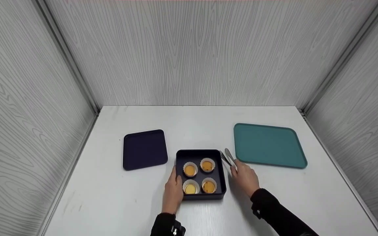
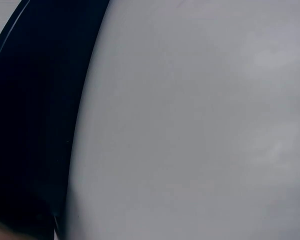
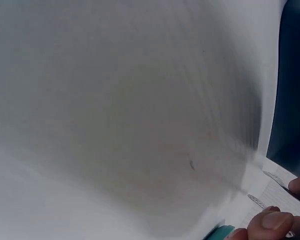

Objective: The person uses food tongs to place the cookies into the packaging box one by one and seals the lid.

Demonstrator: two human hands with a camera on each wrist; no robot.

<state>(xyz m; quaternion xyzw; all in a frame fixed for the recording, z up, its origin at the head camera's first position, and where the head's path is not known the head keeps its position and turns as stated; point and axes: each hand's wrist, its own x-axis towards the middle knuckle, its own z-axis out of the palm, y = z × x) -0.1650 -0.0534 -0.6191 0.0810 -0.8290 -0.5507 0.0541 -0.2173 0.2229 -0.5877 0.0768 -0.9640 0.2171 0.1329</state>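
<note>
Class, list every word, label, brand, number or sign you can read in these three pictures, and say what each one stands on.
Readable texts: none in any view.
The dark square pan, tongs, dark tray and teal tray show no lettering.
The left sleeve and right sleeve have small pale marks at the cuffs, too small to tell whether they are letters.
</note>
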